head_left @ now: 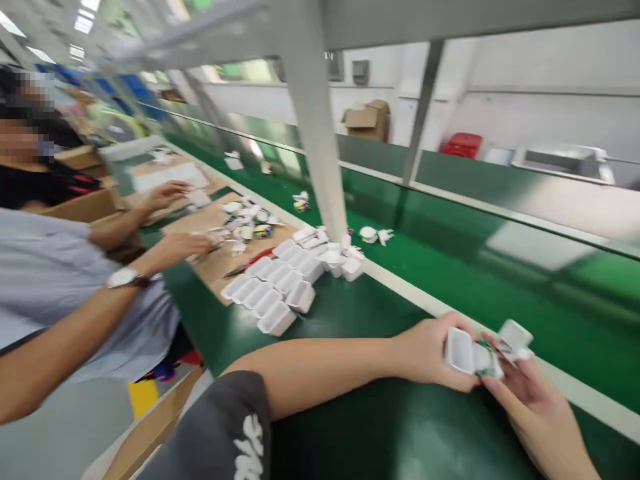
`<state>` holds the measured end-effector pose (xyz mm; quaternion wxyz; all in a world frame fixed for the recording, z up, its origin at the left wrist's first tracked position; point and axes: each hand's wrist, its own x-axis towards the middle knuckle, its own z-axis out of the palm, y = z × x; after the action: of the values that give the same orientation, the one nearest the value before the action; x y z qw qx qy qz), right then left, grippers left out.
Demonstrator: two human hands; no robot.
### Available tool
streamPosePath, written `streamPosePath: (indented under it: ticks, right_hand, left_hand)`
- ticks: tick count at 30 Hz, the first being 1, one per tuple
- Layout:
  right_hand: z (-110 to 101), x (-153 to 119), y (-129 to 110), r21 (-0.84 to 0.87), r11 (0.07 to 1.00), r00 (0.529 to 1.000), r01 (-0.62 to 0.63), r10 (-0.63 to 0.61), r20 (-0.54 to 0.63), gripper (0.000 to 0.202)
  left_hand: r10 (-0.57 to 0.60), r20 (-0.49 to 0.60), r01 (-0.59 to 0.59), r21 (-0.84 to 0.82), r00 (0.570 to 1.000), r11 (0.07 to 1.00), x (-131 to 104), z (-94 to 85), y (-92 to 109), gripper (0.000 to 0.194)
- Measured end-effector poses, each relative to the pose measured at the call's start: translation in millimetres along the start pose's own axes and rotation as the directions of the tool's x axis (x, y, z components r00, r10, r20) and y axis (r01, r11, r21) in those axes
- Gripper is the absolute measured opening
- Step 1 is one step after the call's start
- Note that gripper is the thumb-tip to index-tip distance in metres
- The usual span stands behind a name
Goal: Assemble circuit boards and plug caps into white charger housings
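My left hand (434, 352) is closed around a small white plastic housing (460, 351) whose hollow side faces me. Against it sits a white part with a green circuit board (485, 359), pinched by the fingers of my right hand (533, 397). A white plastic cover (515, 337) with thin wires sticks out above my right fingers. Both hands meet over the near edge of the green conveyor belt, and slight blur hides how the parts join.
White housings (270, 283) stand in rows on the green table (350, 307). Red-handled pliers (250, 262) lie beside them. A co-worker's hands (187, 247) work at the left over cardboard with wired parts (247, 220). A metal post (315, 120) rises by the conveyor belt (425, 263).
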<state>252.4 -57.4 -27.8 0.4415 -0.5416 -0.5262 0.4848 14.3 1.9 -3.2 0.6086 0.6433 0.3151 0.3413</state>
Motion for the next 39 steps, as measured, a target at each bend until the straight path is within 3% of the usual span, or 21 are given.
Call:
streamPosePath:
  ticks: [5, 9, 16, 20, 23, 27, 35, 39]
  right_hand:
    - [22.7, 8.6, -13.7, 0.119, 0.978, 0.984, 0.174, -0.168, -0.056, 0.041]
    - [20.5, 4.4, -16.8, 0.146, 0.972, 0.978, 0.186, -0.169, -0.118, 0.045]
    - [18.1, -2.0, -11.4, 0.285, 0.911, 0.949, 0.298, -0.248, -0.196, 0.056]
    - [22.7, -11.8, -12.5, 0.232, 0.919, 0.945, 0.318, -0.289, -0.149, 0.058]
    - [25.2, -17.0, -15.1, 0.169, 0.92, 0.935, 0.353, -0.338, -0.108, 0.061]
    - [25.3, -17.3, -17.2, 0.107, 0.892, 0.898, 0.439, -0.43, -0.096, 0.059]
    - [24.5, -17.1, -19.7, 0.047, 0.871, 0.872, 0.49, -0.489, -0.028, 0.059]
    - [25.9, -19.0, -22.0, -0.068, 0.865, 0.867, 0.497, -0.498, -0.014, 0.058]
  left_hand:
    - [0.004, 0.054, -0.008, 0.072, 0.999, 0.997, -1.5, -2.9, 6.3, 0.059]
    - [0.094, 0.081, -0.095, 0.009, 0.992, 0.995, 0.6, -6.9, 11.0, 0.051]
    - [-0.022, 0.063, 0.022, 0.002, 0.998, 1.0, 2.2, -11.1, 11.7, 0.062]
    - [-0.129, 0.08, 0.126, 0.049, 0.988, 0.991, 0.2, -10.0, 11.4, 0.056]
    - [-0.145, 0.118, 0.138, 0.068, 0.982, 0.988, -0.6, -10.1, 9.5, 0.054]
    - [-0.108, 0.123, 0.098, 0.085, 0.986, 0.992, -0.4, -10.8, 7.1, 0.052]
    - [-0.024, 0.118, 0.005, 0.157, 0.993, 0.988, -3.0, -8.1, -1.0, 0.053]
    - [-0.003, 0.116, -0.016, 0.167, 0.993, 0.986, -5.5, -6.2, -0.2, 0.052]
